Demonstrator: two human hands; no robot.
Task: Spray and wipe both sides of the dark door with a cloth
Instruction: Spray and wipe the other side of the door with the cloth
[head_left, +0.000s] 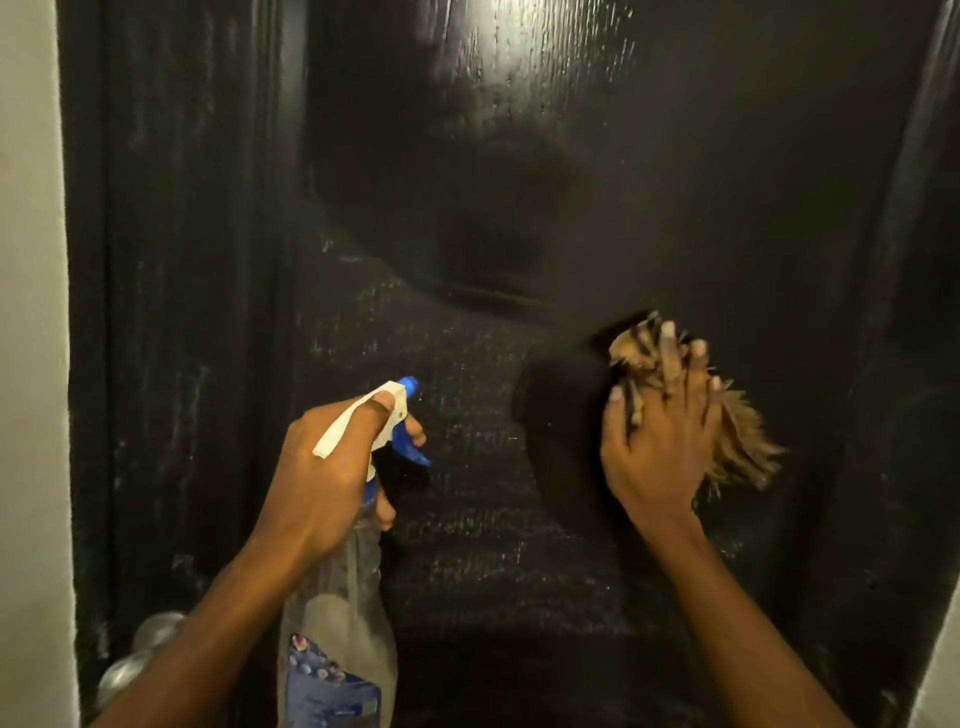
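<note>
So, roughly mid-job on this side, I'd say. The door fills pretty much the whole view, and its knob sits down in the bottom corner, so I'll use that as the reference.

The left hand is up and to the right of the knob, fingers wrapped around the neck of the spray bottle, one finger on the blue trigger and the nozzle pointing at the door. The right hand is further right of the knob and a bit higher. Its fingers are spread out, pressing a tan cloth flat against the door. The cloth looks blurred, so my guess is it's mid-wipe.

As for progress, the panel high above the knob has a shiny wet look. The strip straight above the knob has pale smears and streaks on it, so that part probably needs a pass. The area between the hands looks speckled with spray, and I doubt it's wiped yet.

The other side of the door isn't visible at all, so I can't tell if it's done. I'd count it as left to do.
</note>
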